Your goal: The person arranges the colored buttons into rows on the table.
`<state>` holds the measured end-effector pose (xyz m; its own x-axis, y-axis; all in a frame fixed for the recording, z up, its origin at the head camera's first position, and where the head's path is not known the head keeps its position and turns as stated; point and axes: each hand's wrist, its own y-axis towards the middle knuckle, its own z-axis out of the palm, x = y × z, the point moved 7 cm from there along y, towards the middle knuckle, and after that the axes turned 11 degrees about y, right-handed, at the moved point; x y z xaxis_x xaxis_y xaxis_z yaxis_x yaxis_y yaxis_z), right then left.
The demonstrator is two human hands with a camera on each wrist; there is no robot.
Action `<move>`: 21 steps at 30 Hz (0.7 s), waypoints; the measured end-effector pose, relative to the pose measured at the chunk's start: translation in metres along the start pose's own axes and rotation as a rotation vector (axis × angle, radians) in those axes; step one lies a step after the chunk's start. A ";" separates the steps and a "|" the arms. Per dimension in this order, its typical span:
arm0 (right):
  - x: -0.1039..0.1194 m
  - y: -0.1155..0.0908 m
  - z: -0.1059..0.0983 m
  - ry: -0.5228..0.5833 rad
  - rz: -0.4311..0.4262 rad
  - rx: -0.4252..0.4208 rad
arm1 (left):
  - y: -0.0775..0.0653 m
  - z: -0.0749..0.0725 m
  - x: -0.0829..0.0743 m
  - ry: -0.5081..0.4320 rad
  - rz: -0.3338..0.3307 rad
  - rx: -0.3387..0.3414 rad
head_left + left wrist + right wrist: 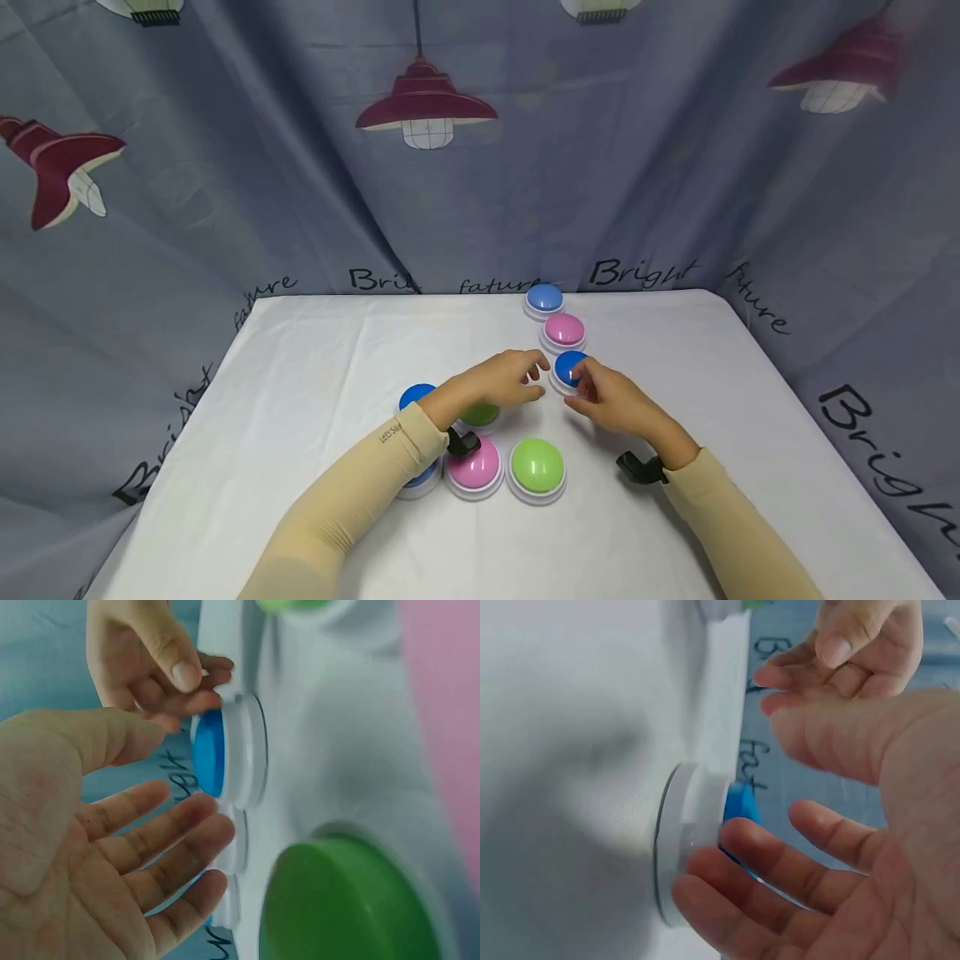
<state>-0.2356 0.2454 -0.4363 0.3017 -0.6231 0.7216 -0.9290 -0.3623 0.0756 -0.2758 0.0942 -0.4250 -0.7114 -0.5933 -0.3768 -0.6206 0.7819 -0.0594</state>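
A blue push button (567, 367) with a white round base stands near the table's middle, slightly right. My right hand (611, 398) is at its right side, with fingers overlapping the blue dome in the right wrist view and the thumb apart. My left hand (506, 379) hovers to the left of that button, fingers loosely bent and holding nothing. Beneath the left wrist is a green button (482, 414), partly hidden. Behind the middle blue button, a pink button (564, 330) and another blue button (544, 298) form a line toward the back edge.
Nearer the front, a pink button (476, 465) and a bright green button (537, 468) sit side by side. My left forearm partly covers two more blue buttons, one at the upper left (415, 395) and one lower (423, 477). A white cloth covers the table (315, 367); a printed curtain (525, 200) hangs behind.
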 end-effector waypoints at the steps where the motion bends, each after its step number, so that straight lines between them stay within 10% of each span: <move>1: -0.003 0.000 -0.002 -0.013 0.008 -0.018 | 0.003 0.000 0.002 -0.010 -0.005 -0.006; 11: -0.034 0.005 -0.015 -0.069 0.181 -0.099 | 0.032 0.006 0.020 -0.050 -0.066 -0.014; 21: -0.053 0.005 -0.015 0.000 0.178 -0.034 | 0.050 0.019 0.013 -0.109 0.011 0.032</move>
<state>-0.2591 0.2870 -0.4639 0.1317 -0.6751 0.7259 -0.9744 -0.2228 -0.0304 -0.3096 0.1288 -0.4502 -0.6770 -0.5617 -0.4756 -0.6007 0.7951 -0.0838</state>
